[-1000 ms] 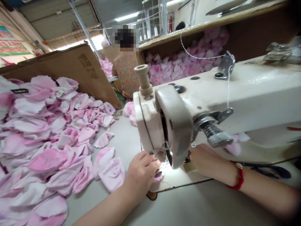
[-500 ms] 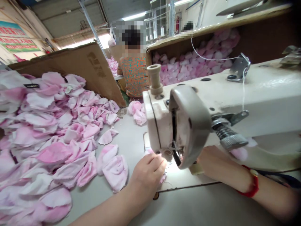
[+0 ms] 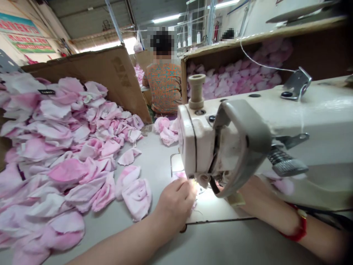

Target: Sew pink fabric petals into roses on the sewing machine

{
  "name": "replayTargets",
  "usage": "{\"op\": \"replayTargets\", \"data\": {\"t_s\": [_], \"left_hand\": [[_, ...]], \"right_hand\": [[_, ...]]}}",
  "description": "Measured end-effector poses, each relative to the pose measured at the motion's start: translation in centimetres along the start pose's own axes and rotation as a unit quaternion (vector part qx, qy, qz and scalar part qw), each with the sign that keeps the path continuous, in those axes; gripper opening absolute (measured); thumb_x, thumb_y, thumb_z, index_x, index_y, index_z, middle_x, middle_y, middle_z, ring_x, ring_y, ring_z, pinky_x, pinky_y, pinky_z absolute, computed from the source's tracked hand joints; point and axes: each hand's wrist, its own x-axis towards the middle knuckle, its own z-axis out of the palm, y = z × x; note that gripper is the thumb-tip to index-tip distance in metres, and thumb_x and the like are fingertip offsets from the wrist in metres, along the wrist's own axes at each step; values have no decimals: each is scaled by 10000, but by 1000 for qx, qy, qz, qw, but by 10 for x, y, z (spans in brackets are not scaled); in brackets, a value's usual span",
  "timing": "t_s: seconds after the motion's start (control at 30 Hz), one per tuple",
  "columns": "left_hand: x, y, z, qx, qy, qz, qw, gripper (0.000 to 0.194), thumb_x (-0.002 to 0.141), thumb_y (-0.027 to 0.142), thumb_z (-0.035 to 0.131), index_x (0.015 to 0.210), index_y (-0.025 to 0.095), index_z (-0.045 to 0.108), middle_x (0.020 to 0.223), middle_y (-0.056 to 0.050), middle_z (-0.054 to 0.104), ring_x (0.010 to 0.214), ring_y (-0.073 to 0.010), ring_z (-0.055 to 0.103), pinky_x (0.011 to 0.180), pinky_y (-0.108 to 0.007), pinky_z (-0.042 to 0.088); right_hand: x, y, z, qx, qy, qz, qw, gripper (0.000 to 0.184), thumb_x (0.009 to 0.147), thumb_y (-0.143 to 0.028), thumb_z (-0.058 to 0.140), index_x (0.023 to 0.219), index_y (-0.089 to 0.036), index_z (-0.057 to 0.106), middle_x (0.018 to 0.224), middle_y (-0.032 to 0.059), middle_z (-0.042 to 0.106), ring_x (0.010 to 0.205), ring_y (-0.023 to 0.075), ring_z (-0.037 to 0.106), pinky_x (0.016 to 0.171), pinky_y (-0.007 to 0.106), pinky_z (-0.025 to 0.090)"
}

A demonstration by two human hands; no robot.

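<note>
A white sewing machine [image 3: 190,141] stands before me, its lamp lighting the plate under the needle. My left hand [image 3: 176,198] is beside the needle area with its fingers curled and pressed on a pink fabric piece [image 3: 180,175]. Bits of that fabric show past the fingertips and below the hand; the rest is covered. My right hand [image 3: 252,195] reaches behind the machine's grey guard [image 3: 255,136], near the plate. Its fingers are hidden there, so what they hold does not show. A red band circles the right wrist.
A large heap of pink and white fabric pieces [image 3: 68,169] covers the table's left side, against a cardboard panel [image 3: 110,81]. A few pieces [image 3: 138,198] lie nearer the machine. Behind it, a cardboard box [image 3: 311,51] holds more. A person [image 3: 164,86] sits ahead, back turned.
The view has shifted slightly, so the machine appears farther right. My left hand stays by the needle on the fabric, and my right hand stays behind the guard.
</note>
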Motion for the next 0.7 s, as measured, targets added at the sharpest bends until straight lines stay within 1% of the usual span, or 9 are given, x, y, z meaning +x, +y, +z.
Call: {"op": "replayTargets", "data": {"t_s": [0.1, 0.17, 0.27, 0.33, 0.37, 0.47, 0.53, 0.63, 0.7], "left_hand": [[0, -1, 1, 1, 12, 13, 1000, 237, 830, 72, 316, 960, 89, 514, 848, -93, 596, 792, -186, 549, 700, -309, 465], [-1, -2, 4, 20, 2, 13, 1000, 218, 843, 87, 320, 955, 93, 507, 848, -89, 584, 778, -185, 543, 709, -320, 457], [-3, -5, 9, 49, -39, -9, 998, 197, 842, 89, 329, 898, 125, 515, 793, -66, 568, 745, -184, 531, 701, -331, 451], [-3, -7, 9, 29, -57, -22, 998, 187, 837, 99, 342, 889, 138, 517, 791, -62, 565, 767, -188, 524, 710, -327, 449], [-3, -8, 7, 8, -58, -25, 998, 186, 834, 106, 347, 902, 137, 518, 809, -66, 567, 790, -190, 522, 721, -323, 449], [-1, -10, -2, -62, -32, -27, 997, 196, 841, 128, 339, 925, 125, 517, 871, -78, 574, 840, -185, 513, 749, -304, 445], [2, -11, -8, -93, -10, -29, 995, 201, 854, 139, 327, 892, 130, 524, 855, -69, 580, 816, -169, 516, 733, -287, 449], [4, -12, -11, -117, 22, -40, 992, 199, 866, 143, 328, 860, 146, 527, 815, -46, 583, 766, -146, 518, 693, -262, 451], [5, -11, -11, -116, 31, -36, 992, 204, 875, 152, 325, 865, 150, 528, 819, -41, 585, 753, -140, 519, 678, -258, 450]], "right_hand": [[3, 2, 1, -47, 18, 2, 999, 272, 813, -285, 368, 701, -189, 596, 675, 69, 599, 704, 212, 532, 602, 295, 331], [4, 1, -1, -70, 12, -2, 997, 270, 814, -262, 358, 726, -184, 601, 727, 77, 611, 748, 216, 540, 617, 294, 331], [3, -2, -7, -91, -19, 18, 996, 268, 803, -247, 363, 698, -180, 600, 732, 81, 618, 707, 222, 558, 577, 293, 322], [0, -5, -11, -89, -26, 25, 995, 260, 798, -244, 370, 675, -189, 593, 710, 67, 622, 662, 216, 564, 552, 289, 312], [-2, -6, -13, -82, -25, 23, 996, 258, 799, -245, 370, 670, -195, 588, 697, 59, 622, 647, 210, 563, 546, 287, 308], [-6, -8, -14, -57, -3, -3, 998, 249, 804, -250, 370, 668, -197, 572, 675, 46, 615, 636, 194, 558, 543, 279, 303], [-6, -10, -14, -51, 1, -6, 999, 230, 798, -239, 378, 679, -190, 568, 665, 44, 610, 636, 185, 556, 536, 270, 296], [-3, -12, -16, -47, -5, 4, 999, 247, 788, -226, 396, 586, -187, 533, 569, 23, 571, 562, 157, 529, 489, 255, 255], [-1, -12, -17, -47, 8, 5, 999, 271, 779, -218, 414, 522, -187, 493, 498, 5, 520, 504, 136, 494, 463, 250, 223]]}}
